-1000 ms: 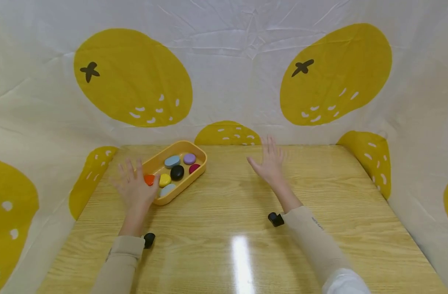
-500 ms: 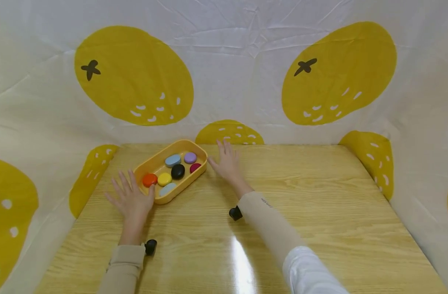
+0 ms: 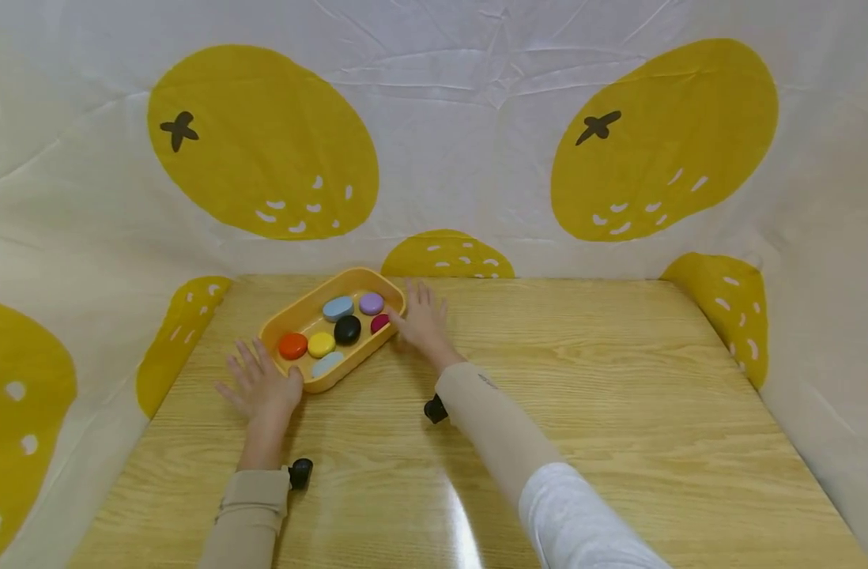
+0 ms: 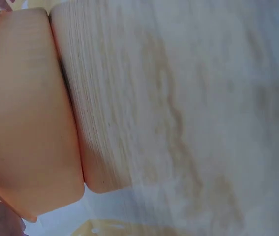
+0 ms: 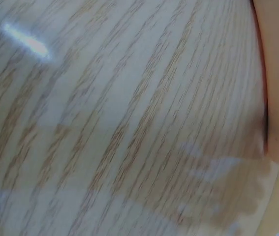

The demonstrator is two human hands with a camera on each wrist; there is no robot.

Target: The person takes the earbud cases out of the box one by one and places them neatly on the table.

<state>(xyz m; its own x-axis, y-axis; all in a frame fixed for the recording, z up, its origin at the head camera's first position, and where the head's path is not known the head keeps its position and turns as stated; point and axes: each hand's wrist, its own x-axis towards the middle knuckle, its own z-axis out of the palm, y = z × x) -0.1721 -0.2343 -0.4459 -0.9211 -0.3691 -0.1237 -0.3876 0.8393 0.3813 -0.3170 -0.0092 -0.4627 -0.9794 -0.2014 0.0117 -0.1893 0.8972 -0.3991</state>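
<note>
A yellow-orange tray (image 3: 359, 359) with rounded corners lies slantwise at the back left of the table. Inside are several smooth pebble-like pieces: orange-red (image 3: 292, 345), yellow (image 3: 322, 344), black (image 3: 347, 330), blue (image 3: 337, 308), pale grey-blue (image 3: 327, 364), lilac (image 3: 371, 303) and a partly hidden dark red one (image 3: 380, 323). My left hand (image 3: 266, 393) is at its near left end, fingers spread, thumb right at the rim. At the far right end is my right hand (image 3: 423, 328), fingers extended, thumb at the rim. The tray's outer wall (image 4: 28, 113) fills the left wrist view's left side.
The wood-grain table (image 3: 590, 411) reflects a bright light streak near its front. A white cloth (image 3: 462, 158) with large yellow fruit prints hangs behind and along both sides. Black wrist cameras (image 3: 301, 473) sit by both cuffs.
My right hand has moved left from mid-table to the tray's right end. My left hand has shifted slightly, its thumb now at the near left rim. The tray has stayed in place.
</note>
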